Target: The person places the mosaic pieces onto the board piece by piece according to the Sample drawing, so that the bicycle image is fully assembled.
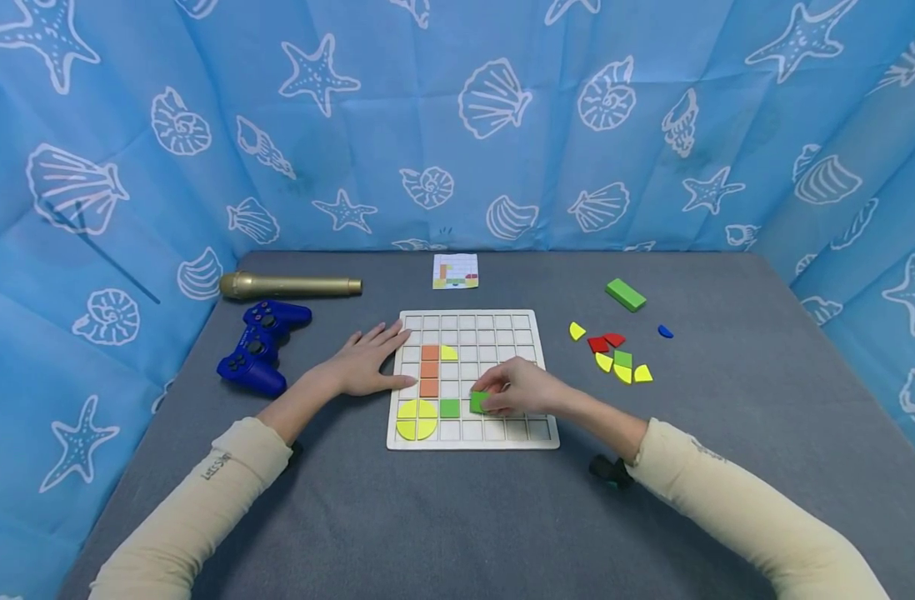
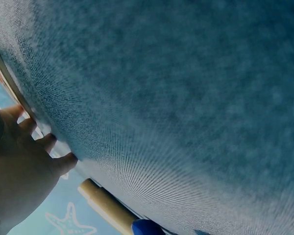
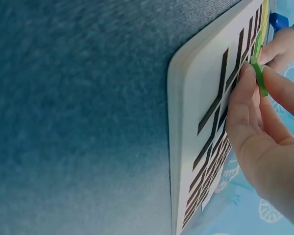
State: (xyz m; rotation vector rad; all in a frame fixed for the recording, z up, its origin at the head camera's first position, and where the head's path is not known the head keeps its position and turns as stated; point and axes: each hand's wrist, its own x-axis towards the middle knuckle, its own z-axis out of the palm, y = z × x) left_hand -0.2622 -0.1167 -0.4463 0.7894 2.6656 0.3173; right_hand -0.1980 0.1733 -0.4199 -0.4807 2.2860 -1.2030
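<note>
A white grid board (image 1: pixel 472 443) lies on the grey table. My right hand (image 1: pixel 523 388) pinches a green square tile (image 1: pixel 478 402) just over its lower middle; in the right wrist view the tile (image 3: pixel 258 76) stands tilted between thumb and finger. With fingers spread, my left hand (image 1: pixel 367 363) rests at the board's left edge. On the board are an orange column of square tiles (image 1: pixel 430 369), a yellow quarter-round tile (image 1: pixel 449 353) beside its top, a yellow circle of quarter-round tiles (image 1: pixel 417 419) at lower left, and another green square tile (image 1: pixel 450 408).
Right of the board lie loose yellow (image 1: pixel 642 373), red (image 1: pixel 597 344) and green pieces (image 1: pixel 622 358), a blue piece (image 1: pixel 665 332) and a green block (image 1: pixel 626 295). A pattern card (image 1: pixel 455 272) lies behind. At left are a gold microphone (image 1: pixel 292 286) and a blue game controller (image 1: pixel 257 350).
</note>
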